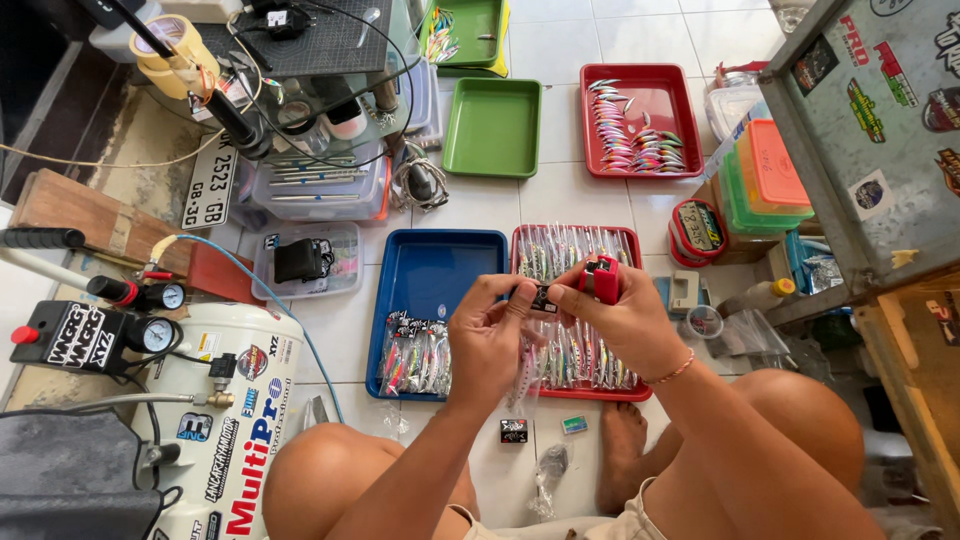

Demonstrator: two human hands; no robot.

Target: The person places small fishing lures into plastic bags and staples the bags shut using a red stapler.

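we note bare arms with no sleeves on either side. the right hand carries a thin pink-orange bracelet at the wrist, toward 5 o'clock. the left hand wears nothing. light beige shorts show at 6 o'clock; knees and foot are bare.

The small stapler-like tool in the right hand is showing red with a black edge. The packet header at the left hand is showing black with white marks. The blue tray is carrying multicoloured lures under black-and-white headers. Two red trays are displaying pink, silver and green lures. The green tray is appearing plain. The compressor tank is reading white with red and blue lettering. The floor tiles are presenting white.
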